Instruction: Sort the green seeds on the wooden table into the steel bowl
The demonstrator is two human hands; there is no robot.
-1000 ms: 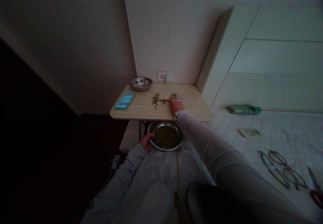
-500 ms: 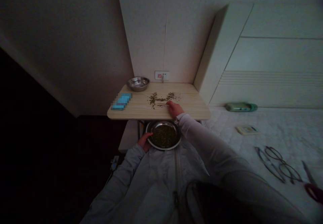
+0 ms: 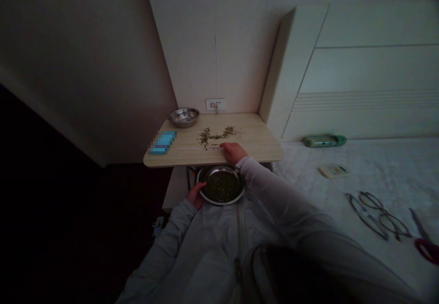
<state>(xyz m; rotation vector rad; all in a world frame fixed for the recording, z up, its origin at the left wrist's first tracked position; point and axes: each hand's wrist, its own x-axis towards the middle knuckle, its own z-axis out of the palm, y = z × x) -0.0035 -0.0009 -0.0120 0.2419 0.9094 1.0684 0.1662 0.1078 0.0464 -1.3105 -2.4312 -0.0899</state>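
Note:
My left hand (image 3: 196, 196) grips the left rim of a round metal bowl (image 3: 221, 202), thumb over the edge. Inside the bowl lies a layer of small dark green grains (image 3: 223, 186). The bowl is held below the near edge of a small wooden table (image 3: 178, 157). My right hand (image 3: 234, 152), closed, rests low over the tabletop, pinching a thin pale strip (image 3: 215, 147) that points left; its exact kind is unclear. Just beyond the strip is a short line of grains, and farther back are scattered heaps of grains (image 3: 205, 137).
An empty-looking metal bowl (image 3: 184, 118) stands at the table's back left, with a blurred-out blue phone-like object (image 3: 163, 143) in front. On the bed at right lie a green bottle-like case (image 3: 324, 141), a remote (image 3: 334, 171), glasses (image 3: 380, 215) and scissors (image 3: 425, 247).
My right hand and the strip have moved slightly toward the table's near edge. The left hand keeps its hold on the bowl. The whole view has shifted a little.

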